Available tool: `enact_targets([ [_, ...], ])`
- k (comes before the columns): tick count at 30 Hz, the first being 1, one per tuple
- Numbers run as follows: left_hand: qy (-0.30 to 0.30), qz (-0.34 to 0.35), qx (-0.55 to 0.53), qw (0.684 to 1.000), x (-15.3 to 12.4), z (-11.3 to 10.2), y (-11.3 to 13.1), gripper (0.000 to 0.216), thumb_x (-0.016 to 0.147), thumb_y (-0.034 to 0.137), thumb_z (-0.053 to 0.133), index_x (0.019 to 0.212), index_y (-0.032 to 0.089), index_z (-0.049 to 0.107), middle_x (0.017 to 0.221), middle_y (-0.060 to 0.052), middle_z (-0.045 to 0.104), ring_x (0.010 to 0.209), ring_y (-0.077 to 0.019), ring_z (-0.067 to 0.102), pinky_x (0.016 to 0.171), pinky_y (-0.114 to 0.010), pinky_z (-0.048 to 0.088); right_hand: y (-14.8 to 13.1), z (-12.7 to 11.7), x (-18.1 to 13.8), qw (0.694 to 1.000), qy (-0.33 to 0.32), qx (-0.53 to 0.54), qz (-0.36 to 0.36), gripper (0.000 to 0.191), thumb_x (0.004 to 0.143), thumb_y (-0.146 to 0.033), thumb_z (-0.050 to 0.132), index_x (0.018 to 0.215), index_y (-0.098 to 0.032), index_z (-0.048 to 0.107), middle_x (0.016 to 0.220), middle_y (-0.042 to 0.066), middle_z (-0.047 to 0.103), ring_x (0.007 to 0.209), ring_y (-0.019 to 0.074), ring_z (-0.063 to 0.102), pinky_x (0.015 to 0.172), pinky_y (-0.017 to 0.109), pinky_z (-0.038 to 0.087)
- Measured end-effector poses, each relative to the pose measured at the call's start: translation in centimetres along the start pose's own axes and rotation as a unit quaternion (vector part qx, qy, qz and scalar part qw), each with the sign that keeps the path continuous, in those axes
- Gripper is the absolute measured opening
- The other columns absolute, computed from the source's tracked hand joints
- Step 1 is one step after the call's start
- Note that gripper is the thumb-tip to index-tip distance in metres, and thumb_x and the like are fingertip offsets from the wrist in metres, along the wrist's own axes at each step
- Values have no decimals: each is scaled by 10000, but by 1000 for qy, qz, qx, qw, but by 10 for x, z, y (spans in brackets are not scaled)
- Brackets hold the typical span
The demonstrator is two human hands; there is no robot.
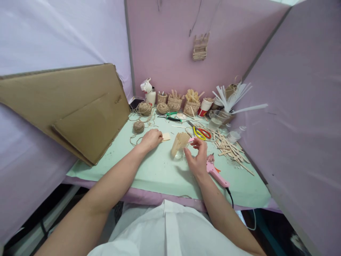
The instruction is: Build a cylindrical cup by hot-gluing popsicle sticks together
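My left hand (pixel 152 139) rests low over the table, its fingers curled together at the left end of a small pale wooden piece (pixel 166 136). The fingers partly cover that piece. Right of it, a clear cup (pixel 179 155) is partly wrapped by upright flat craft sticks (pixel 180 143). Beside the cup hovers my right hand (pixel 197 156), thumb and fingers apart, with nothing visible between them. Behind its fingertips shows a small pink item (pixel 191 139), partly hidden. A pink glue gun (pixel 217 174) lies just right of my right wrist.
Red-and-yellow-handled scissors (pixel 201 133), green-handled pliers (pixel 173 118) and loose sticks (pixel 231 149) lie behind and to the right. Twine balls (pixel 138 126) sit at the left. Stick-filled holders (pixel 175 103) line the back. Cardboard (pixel 87 117) stands left; the glue gun's cord (pixel 229 195) drops over the front edge.
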State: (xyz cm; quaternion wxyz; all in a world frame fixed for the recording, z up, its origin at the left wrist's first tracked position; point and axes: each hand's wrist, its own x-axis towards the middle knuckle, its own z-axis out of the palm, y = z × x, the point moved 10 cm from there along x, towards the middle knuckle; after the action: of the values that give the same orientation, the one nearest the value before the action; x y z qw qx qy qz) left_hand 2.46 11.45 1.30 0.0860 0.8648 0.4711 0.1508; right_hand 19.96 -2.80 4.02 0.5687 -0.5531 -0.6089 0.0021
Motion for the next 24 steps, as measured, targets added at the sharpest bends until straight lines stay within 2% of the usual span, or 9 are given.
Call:
enact_targets([
  [4,-4,-10,10,1000,1,2,-3,295,809,169,458,896,153,739,936,-126,676,916,-230,604,792,-300,442,-1,-1,0,1000,3,0,-4,441,819,-324,624,1212,-217,455,1065,76,517,951,217,549,829,416,485],
  [12,4,-7,1,1000,3,4,-5,292,817,148,437,871,147,724,925,-127,679,904,-234,609,798,-314,441,-7,-2,0,1000,5,5,-22,394,821,-299,616,1177,-210,475,1040,68,524,927,210,543,821,400,472],
  [14,32,-10,-18,999,3,-3,-4,279,823,159,438,860,149,715,930,-122,680,909,-231,606,809,-320,444,-10,-3,1,1000,9,1,-24,369,821,-302,610,1156,-213,485,1019,64,530,920,212,537,814,398,469],
  [16,93,-15,-80,992,1,-19,-3,243,825,190,461,849,152,700,921,-108,681,891,-217,601,817,-324,449,-14,-7,1,999,21,-5,-31,320,824,-299,598,1118,-218,501,984,56,540,904,211,533,800,392,464],
  [18,147,-34,-195,969,-2,-33,-6,187,804,228,512,833,151,680,865,-80,678,827,-191,597,786,-314,462,-18,-13,1,998,42,-8,-42,249,830,-288,587,1060,-222,519,943,47,548,876,208,530,786,385,458],
  [19,153,-48,-266,950,-4,-36,-9,165,784,246,542,826,149,669,825,-62,671,781,-174,591,749,-303,470,-20,-16,1,997,54,-7,-47,205,834,-280,581,1023,-223,526,920,41,550,860,204,530,780,381,456],
  [21,122,-72,-420,896,-5,-32,-11,153,736,279,605,802,148,647,758,-28,649,690,-139,570,657,-267,471,-22,-20,1,996,70,-1,-52,114,844,-264,567,945,-225,534,871,31,548,829,197,531,769,373,454],
  [24,22,-74,-595,800,-8,-24,0,191,664,294,696,761,146,622,684,4,618,599,-97,548,560,-217,437,-21,-22,0,996,74,10,-47,30,865,-253,539,850,-228,533,801,18,547,783,190,535,754,364,455],
])
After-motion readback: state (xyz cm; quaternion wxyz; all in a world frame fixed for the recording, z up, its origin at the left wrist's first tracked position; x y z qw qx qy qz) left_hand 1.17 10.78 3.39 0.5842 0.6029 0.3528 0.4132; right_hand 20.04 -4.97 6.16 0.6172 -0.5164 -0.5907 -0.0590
